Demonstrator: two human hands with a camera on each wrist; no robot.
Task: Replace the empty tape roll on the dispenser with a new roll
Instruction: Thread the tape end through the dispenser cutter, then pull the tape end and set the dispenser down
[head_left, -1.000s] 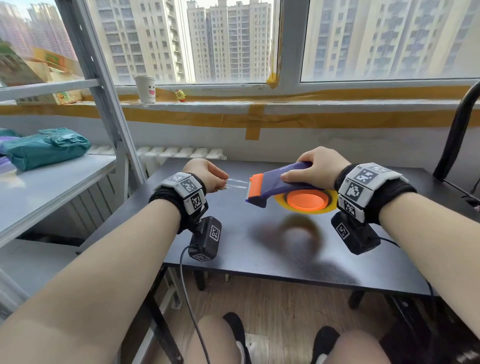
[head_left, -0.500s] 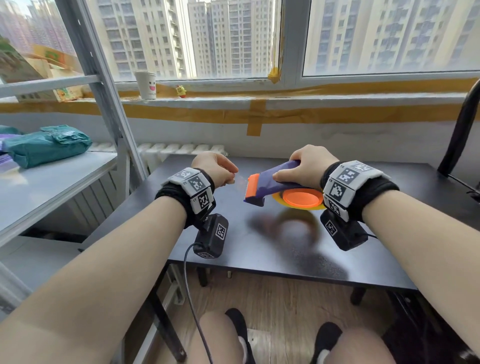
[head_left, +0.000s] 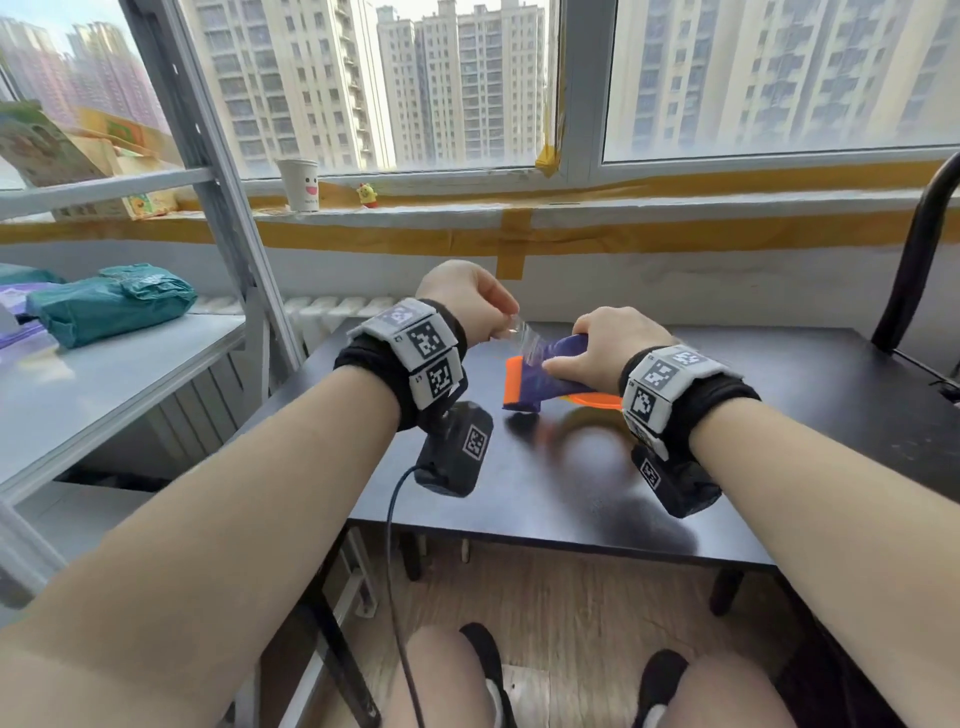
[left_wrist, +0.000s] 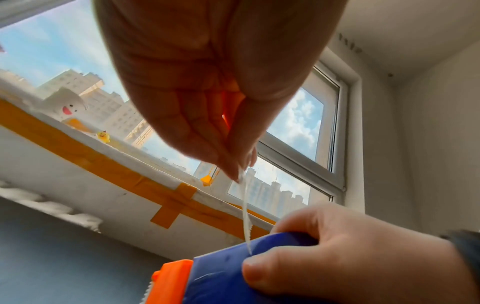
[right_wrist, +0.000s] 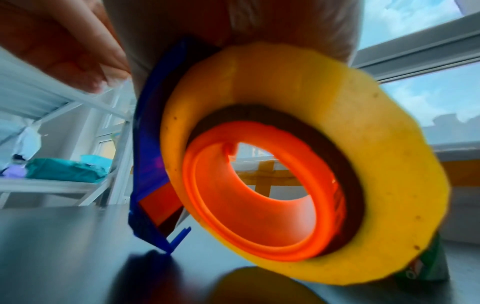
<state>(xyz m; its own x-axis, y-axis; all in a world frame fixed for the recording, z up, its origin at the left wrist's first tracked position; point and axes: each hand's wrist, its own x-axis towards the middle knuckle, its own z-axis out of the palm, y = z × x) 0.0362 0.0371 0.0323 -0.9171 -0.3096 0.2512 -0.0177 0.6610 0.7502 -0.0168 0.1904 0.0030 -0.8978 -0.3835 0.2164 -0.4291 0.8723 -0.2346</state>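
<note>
My right hand (head_left: 605, 351) grips the blue tape dispenser (head_left: 540, 384) with its orange cutter end, held just above the black table (head_left: 779, 415). A yellow tape roll (right_wrist: 298, 98) sits on the dispenser's orange hub (right_wrist: 259, 205). My left hand (head_left: 467, 306) pinches the clear tape strip (head_left: 524, 340) between thumb and fingers. The strip (left_wrist: 245, 214) runs from those fingers down onto the top of the blue body (left_wrist: 221, 273), near my right thumb (left_wrist: 298, 267). The cutter teeth show at the orange end (left_wrist: 166, 283).
A metal shelf unit (head_left: 104, 374) with a teal package (head_left: 109, 304) stands to the left. A paper cup (head_left: 301, 184) and a small yellow toy (head_left: 368, 195) stand on the windowsill. A black chair back (head_left: 919, 249) rises at the right. My knees are under the table's front edge.
My left hand has moved up and to the right with the tape strip, which now lies over the top of the dispenser. The dispenser has tilted and dropped closer to the table.
</note>
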